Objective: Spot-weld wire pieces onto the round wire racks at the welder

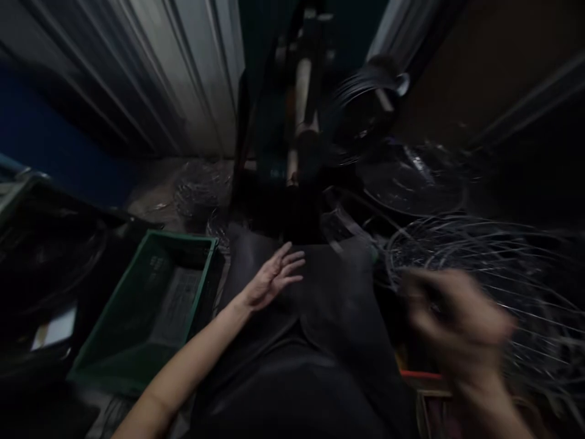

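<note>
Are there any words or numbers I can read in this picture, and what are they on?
No text here can be read.
Green crate: the pale panel inside shows faint marks, too blurred to read.
White card at the far left: no letters can be made out.
Left hand and right hand: nothing written on or near them; the right is motion-blurred.

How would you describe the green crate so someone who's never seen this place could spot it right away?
Start at the corrugated metal wall at upper left and drop to the floor below it. Just left of the person's open left hand sits the green crate, rectangular and open-topped. It is the only green-rimmed box; the neighbouring wire coils on the right are grey tangles.
</note>
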### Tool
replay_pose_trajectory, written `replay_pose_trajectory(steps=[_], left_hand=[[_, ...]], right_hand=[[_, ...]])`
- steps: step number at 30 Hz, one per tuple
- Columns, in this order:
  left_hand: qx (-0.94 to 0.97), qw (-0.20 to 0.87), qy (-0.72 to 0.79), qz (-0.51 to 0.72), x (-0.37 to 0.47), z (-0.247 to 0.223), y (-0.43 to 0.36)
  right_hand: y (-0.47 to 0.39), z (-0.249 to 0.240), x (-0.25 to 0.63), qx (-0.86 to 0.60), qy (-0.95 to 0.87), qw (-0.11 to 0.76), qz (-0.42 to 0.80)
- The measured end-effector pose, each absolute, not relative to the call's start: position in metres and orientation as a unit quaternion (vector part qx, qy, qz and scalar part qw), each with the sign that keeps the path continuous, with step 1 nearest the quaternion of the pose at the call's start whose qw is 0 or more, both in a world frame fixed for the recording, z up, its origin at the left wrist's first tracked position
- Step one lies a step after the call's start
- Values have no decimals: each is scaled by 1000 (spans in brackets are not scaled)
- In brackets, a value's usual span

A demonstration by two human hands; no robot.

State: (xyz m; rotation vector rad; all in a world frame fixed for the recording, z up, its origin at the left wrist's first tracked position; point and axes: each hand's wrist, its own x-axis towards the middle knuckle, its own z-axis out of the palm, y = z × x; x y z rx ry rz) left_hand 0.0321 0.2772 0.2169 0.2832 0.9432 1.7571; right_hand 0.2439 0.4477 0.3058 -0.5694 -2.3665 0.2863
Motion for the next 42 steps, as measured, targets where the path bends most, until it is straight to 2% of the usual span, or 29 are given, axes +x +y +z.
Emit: replay_pose_trajectory(steps=[3, 7, 10, 13, 15, 19, 22, 25, 27, 30, 35, 42], left_hand=[[-39, 577, 317, 752, 54, 192, 273], [-121, 546, 368, 743, 60, 177, 260], [-94, 542, 365, 751, 46, 183, 253], [-33, 553, 342, 759, 30, 196, 249], [4, 555, 331, 763, 21, 208, 247], [47, 568, 323, 755, 4, 234, 246], [71, 580, 300, 754, -11, 245, 249], [61, 521, 297, 798, -17, 241, 259], [55, 492, 308, 813, -16, 231, 271], [67, 510, 302, 803, -14, 221, 289], [100, 497, 299, 808, -22, 227, 296], [125, 545, 246, 792, -29, 229, 310]], right_hand=[[399, 251, 208, -43, -970, 208, 118], [374, 231, 208, -15, -972, 149, 182], [410, 249, 226, -116, -941, 217, 234], [468, 251, 230, -353, -838, 325, 259], [499, 240, 218, -421, -783, 302, 344], [516, 220, 170, -332, -751, 232, 522], [502, 224, 133, -322, -703, 252, 582], [484, 236, 103, -305, -654, 276, 635], [476, 240, 88, -284, -655, 276, 644], [473, 237, 69, -266, -683, 269, 625], [479, 235, 57, -261, -713, 273, 590], [483, 246, 73, -326, -733, 276, 529]])
